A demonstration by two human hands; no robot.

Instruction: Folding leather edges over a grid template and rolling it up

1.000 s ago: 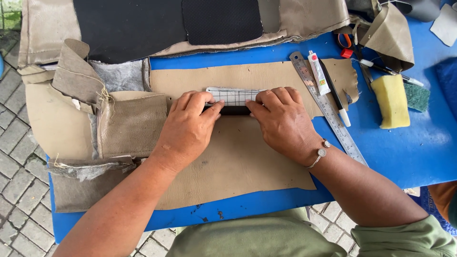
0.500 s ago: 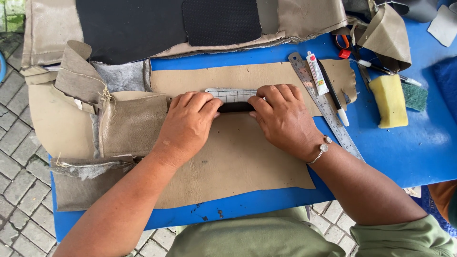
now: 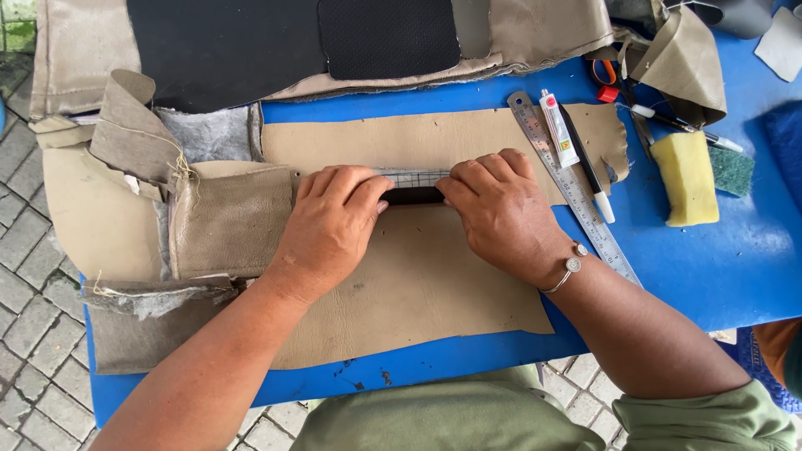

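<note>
My left hand (image 3: 327, 224) and my right hand (image 3: 501, 210) lie side by side on two tan leather sheets (image 3: 418, 292) spread on a blue table (image 3: 710, 267). Both press down with their fingers on a checked grid strip (image 3: 416, 178) that lies along a dark gap (image 3: 413, 196) between the sheets. The fingertips almost meet over the strip, so most of it is hidden. A bracelet sits on my right wrist.
A steel ruler (image 3: 576, 192), a small glue tube (image 3: 558, 129) and a pen (image 3: 589, 171) lie right of my right hand. A yellow sponge (image 3: 685, 177) sits further right. Stitched tan upholstery pieces (image 3: 150, 209) and black leather panels (image 3: 251, 42) lie left and behind.
Both hands have slid slightly closer together on the strip, covering more of it. Nothing else has moved.
</note>
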